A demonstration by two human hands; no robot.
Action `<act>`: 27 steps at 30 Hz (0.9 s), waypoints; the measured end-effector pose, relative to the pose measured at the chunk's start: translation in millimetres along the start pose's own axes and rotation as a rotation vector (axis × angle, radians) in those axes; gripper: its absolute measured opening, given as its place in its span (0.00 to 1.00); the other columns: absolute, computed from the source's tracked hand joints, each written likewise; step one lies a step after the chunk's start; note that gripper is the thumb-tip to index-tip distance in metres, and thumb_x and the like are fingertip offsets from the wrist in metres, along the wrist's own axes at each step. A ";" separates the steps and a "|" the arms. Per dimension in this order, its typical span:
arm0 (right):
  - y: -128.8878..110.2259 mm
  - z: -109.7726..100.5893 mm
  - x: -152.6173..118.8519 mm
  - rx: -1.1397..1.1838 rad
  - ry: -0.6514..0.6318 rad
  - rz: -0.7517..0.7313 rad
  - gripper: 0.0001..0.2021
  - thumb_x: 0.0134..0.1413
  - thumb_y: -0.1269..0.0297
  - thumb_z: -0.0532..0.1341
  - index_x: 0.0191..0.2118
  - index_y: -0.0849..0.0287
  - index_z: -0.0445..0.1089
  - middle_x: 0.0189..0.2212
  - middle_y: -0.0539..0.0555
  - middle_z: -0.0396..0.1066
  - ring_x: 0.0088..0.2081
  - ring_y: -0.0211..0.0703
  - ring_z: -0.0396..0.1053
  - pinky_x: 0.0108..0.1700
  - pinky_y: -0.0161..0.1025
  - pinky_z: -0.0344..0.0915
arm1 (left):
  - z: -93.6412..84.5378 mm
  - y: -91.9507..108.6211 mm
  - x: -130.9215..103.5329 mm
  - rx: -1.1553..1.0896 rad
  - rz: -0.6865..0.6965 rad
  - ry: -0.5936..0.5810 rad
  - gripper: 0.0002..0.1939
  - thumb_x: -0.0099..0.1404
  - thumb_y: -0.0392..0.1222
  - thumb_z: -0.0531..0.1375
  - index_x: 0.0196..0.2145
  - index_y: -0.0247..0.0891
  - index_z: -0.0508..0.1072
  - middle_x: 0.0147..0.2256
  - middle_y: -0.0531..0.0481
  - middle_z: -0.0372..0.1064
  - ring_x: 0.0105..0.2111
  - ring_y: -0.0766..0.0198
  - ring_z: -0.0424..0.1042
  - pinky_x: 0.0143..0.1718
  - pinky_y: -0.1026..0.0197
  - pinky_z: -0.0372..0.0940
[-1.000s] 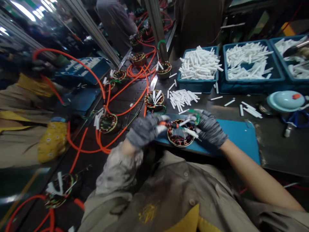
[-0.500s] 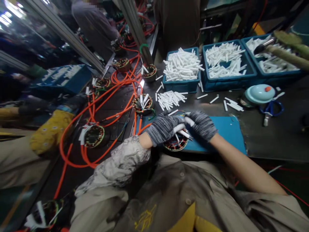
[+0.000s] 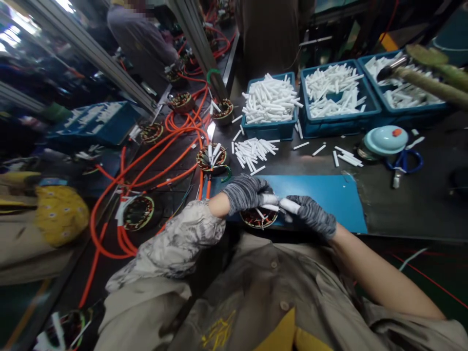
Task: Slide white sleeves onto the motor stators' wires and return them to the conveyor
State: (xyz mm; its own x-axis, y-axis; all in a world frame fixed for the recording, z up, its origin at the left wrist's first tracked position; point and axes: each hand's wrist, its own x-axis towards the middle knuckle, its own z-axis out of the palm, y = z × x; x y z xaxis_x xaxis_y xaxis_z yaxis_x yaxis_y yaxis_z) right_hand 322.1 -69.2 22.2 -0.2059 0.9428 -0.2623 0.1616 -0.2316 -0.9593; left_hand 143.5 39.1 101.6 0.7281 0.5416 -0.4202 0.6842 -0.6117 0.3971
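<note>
My left hand (image 3: 248,192), in a grey striped glove with white-covered fingertips, is closed over a ring-shaped motor stator (image 3: 259,218). It pinches a white sleeve (image 3: 269,207) that sticks out to the right above the ring. From the right my right hand (image 3: 315,213), gloved alike, comes up to that sleeve's end with thumb and fingers pressed together. Whatever lies in its pinch is too small or hidden to name. Dark copper windings with red and green bits show inside the ring. Under both hands lies a blue mat (image 3: 329,195).
Behind the mat lies a pile of white sleeves (image 3: 254,152). Blue bins (image 3: 272,130) of sleeves stand at the back. A pale blue-lidded jar (image 3: 385,140) and scissors (image 3: 404,163) lie right. Orange cables (image 3: 146,146) and more stators (image 3: 139,213) fill the left, near a co-worker's yellow sleeve (image 3: 60,214).
My right hand has moved down and slightly right, its fingertips now by the sleeve's end. My left hand stays over the stator. The co-worker's yellow sleeve has drawn back left.
</note>
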 end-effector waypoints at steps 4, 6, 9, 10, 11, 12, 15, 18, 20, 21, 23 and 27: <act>5.1 6.6 18.7 0.298 0.078 -0.008 0.27 0.58 0.42 0.57 0.16 0.54 0.58 0.13 0.46 0.59 0.19 0.37 0.59 0.27 0.38 0.59 | -0.8 -5.8 -6.3 0.058 0.009 -0.042 0.21 0.67 0.56 0.62 0.52 0.45 0.78 0.37 0.52 0.80 0.37 0.60 0.76 0.39 0.62 0.63; 6.6 8.5 21.6 0.328 0.079 -0.005 0.28 0.60 0.41 0.56 0.16 0.53 0.56 0.12 0.46 0.58 0.18 0.38 0.59 0.27 0.38 0.60 | 2.6 -10.8 -10.8 0.162 -0.008 0.094 0.21 0.69 0.57 0.59 0.50 0.42 0.79 0.38 0.48 0.79 0.39 0.57 0.75 0.44 0.58 0.63; 9.0 2.4 16.8 0.135 0.112 -0.053 0.27 0.62 0.41 0.55 0.19 0.55 0.63 0.16 0.47 0.65 0.22 0.38 0.63 0.32 0.39 0.65 | 11.0 -17.5 -19.9 0.252 -0.009 0.262 0.24 0.72 0.58 0.55 0.43 0.36 0.81 0.39 0.42 0.78 0.42 0.54 0.75 0.49 0.53 0.63; 10.5 -2.1 14.6 0.045 0.158 -0.086 0.24 0.61 0.42 0.58 0.24 0.56 0.68 0.21 0.48 0.70 0.26 0.39 0.66 0.36 0.40 0.67 | 14.2 -19.1 -23.0 0.233 0.005 0.276 0.25 0.73 0.58 0.53 0.43 0.35 0.80 0.40 0.41 0.78 0.43 0.54 0.75 0.50 0.52 0.64; 12.5 -7.3 12.9 -0.035 0.199 -0.129 0.20 0.59 0.43 0.61 0.30 0.56 0.72 0.27 0.50 0.75 0.31 0.42 0.70 0.40 0.41 0.69 | 17.2 -20.3 -25.8 0.191 0.017 0.278 0.25 0.74 0.57 0.52 0.44 0.35 0.80 0.41 0.41 0.78 0.43 0.54 0.75 0.50 0.53 0.65; 14.8 -12.8 12.3 -0.096 0.217 -0.186 0.18 0.58 0.44 0.63 0.38 0.55 0.75 0.35 0.52 0.78 0.37 0.45 0.74 0.45 0.44 0.71 | 20.0 -21.2 -28.1 0.134 0.027 0.275 0.24 0.74 0.56 0.51 0.45 0.35 0.79 0.42 0.41 0.78 0.44 0.54 0.75 0.51 0.53 0.65; 20.0 -27.2 18.8 -0.176 0.047 -0.379 0.21 0.62 0.48 0.60 0.56 0.51 0.73 0.52 0.55 0.76 0.54 0.51 0.72 0.58 0.52 0.68 | 26.0 -23.9 -31.3 -0.025 0.023 0.312 0.20 0.74 0.52 0.54 0.47 0.36 0.79 0.43 0.43 0.79 0.45 0.55 0.76 0.52 0.53 0.66; 16.2 -33.8 35.6 -0.204 -0.155 -0.477 0.20 0.66 0.49 0.57 0.57 0.51 0.73 0.52 0.54 0.77 0.52 0.48 0.74 0.58 0.50 0.69 | 28.0 -26.0 -31.1 -0.115 0.031 0.377 0.16 0.73 0.49 0.56 0.45 0.36 0.79 0.41 0.44 0.80 0.43 0.57 0.77 0.50 0.54 0.68; 7.8 -32.9 47.6 -0.219 -0.234 -0.500 0.20 0.66 0.48 0.58 0.55 0.54 0.75 0.49 0.54 0.78 0.47 0.47 0.75 0.53 0.46 0.72 | 27.1 -25.6 -31.0 -0.135 0.048 0.387 0.15 0.72 0.48 0.56 0.43 0.37 0.80 0.40 0.46 0.80 0.41 0.58 0.77 0.48 0.55 0.68; 2.8 -30.8 52.6 -0.237 -0.262 -0.502 0.20 0.65 0.48 0.59 0.52 0.55 0.77 0.45 0.54 0.79 0.44 0.46 0.76 0.50 0.44 0.72 | 26.2 -24.7 -31.1 -0.127 0.048 0.387 0.15 0.72 0.47 0.56 0.43 0.37 0.80 0.39 0.46 0.80 0.41 0.58 0.77 0.48 0.55 0.68; -6.7 -24.2 59.3 -0.290 -0.278 -0.487 0.19 0.63 0.47 0.60 0.45 0.57 0.79 0.37 0.53 0.80 0.38 0.43 0.75 0.44 0.40 0.72 | 23.5 -22.1 -31.7 -0.089 0.030 0.376 0.16 0.72 0.48 0.56 0.42 0.37 0.80 0.39 0.45 0.80 0.40 0.57 0.77 0.47 0.54 0.68; -14.0 -9.9 59.9 -0.442 -0.112 -0.454 0.16 0.62 0.51 0.62 0.36 0.59 0.80 0.29 0.52 0.77 0.31 0.41 0.71 0.38 0.38 0.68 | 17.6 -22.6 -34.6 -0.085 -0.018 0.323 0.18 0.72 0.51 0.56 0.43 0.37 0.81 0.40 0.45 0.80 0.41 0.57 0.77 0.46 0.55 0.68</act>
State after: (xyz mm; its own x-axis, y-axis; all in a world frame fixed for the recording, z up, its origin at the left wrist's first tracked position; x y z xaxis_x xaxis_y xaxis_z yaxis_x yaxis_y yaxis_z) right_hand 317.0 -7.1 20.9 -0.4426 0.8877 0.1273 0.4123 0.3275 -0.8502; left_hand 102.1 24.0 92.7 0.6819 0.7154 -0.1525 0.6884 -0.5572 0.4644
